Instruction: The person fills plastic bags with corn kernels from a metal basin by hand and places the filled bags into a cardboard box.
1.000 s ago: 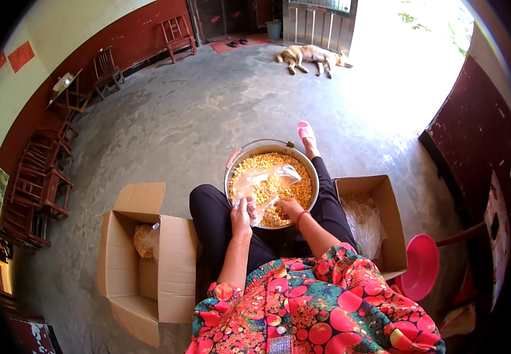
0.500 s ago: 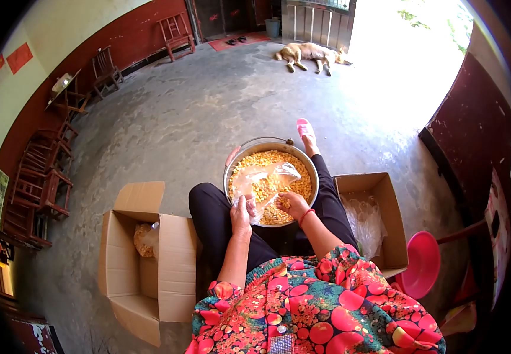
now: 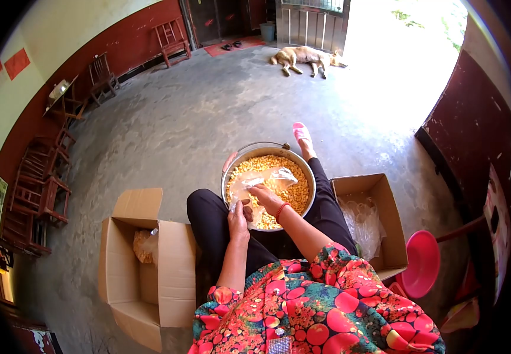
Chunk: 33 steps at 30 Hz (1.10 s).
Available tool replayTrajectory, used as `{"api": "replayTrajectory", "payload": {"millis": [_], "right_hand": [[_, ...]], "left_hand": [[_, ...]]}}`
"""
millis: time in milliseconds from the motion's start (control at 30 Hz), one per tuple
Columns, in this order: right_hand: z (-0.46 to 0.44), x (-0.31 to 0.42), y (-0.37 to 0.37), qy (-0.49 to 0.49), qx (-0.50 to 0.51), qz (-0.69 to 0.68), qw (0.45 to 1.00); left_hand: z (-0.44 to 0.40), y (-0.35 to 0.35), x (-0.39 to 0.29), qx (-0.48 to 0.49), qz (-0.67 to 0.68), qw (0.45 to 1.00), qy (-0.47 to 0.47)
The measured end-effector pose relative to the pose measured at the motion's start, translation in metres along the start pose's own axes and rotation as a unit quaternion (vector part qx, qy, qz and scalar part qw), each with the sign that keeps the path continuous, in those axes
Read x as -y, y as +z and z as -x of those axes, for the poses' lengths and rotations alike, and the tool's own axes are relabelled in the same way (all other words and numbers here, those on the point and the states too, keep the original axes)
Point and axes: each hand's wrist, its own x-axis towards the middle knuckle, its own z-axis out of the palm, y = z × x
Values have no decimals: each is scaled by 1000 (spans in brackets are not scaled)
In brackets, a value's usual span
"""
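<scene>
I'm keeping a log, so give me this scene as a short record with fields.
Left hand: holding a clear plastic bag
Right hand: fingers at that bag; grip unclear
Metal bucket: contains corn kernels
Left cardboard box: bag of corn inside
Right cardboard box: clear plastic bagging inside
Pink basin: beside the right box
Dog: lying on the floor

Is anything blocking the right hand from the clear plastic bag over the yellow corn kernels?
Nothing visible: the right hand is at the bag, whose near edge the left hand holds. The kernels, in a round metal bucket, lie around the bag. Whether the hand reaches inside, I can't tell.
</scene>
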Motion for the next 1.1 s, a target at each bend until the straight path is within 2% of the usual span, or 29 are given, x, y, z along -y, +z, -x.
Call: {"api": "replayTrajectory", "payload": {"millis": [33, 67, 133, 200, 267, 300, 367, 467, 500, 667, 733, 867, 967, 1100], "right_hand": [[3, 11, 0, 190, -25, -192, 963], [4, 8, -2, 190, -25, -191, 963], [6, -10, -12, 203, -23, -289, 935], [13, -32, -22, 226, -72, -170, 956], [19, -62, -33, 223, -52, 91, 969], [23, -77, -35, 223, -52, 91, 969], [32, -89, -37, 233, -19, 364, 902], [38, -83, -23, 244, -38, 378, 892], [39, -77, -25, 274, 8, 355, 894], [45, -69, -21, 264, 45, 400, 877], [44, -73, -21, 244, 89, 433, 863], [43, -80, -20, 259, 99, 405, 871], [43, -84, -21, 217, 112, 403, 882], [44, -72, -26, 138, 196, 387, 890]], "left_hand": [[0, 0, 0, 0, 1, 1000, 0], [-1, -1, 1, -4, 3, 1000, -3], [-1, -1, 1, -8, 6, 1000, -5], [0, 0, 1, -8, -1, 1000, 1], [1, 1, 0, -8, 0, 1000, 1], [1, 0, 0, -9, 1, 1000, 1], [1, 0, 0, -9, 0, 1000, 0], [3, 1, -1, -11, 7, 1000, -8], [4, 1, -1, -13, 17, 1000, -13], [1, 0, 0, -14, 7, 1000, -10], [2, 0, 0, -13, 12, 1000, -14], [2, -1, -1, -10, 4, 1000, -17], [1, -2, 1, -11, 11, 1000, -22], [1, -2, 1, -7, 13, 1000, -23]]}}
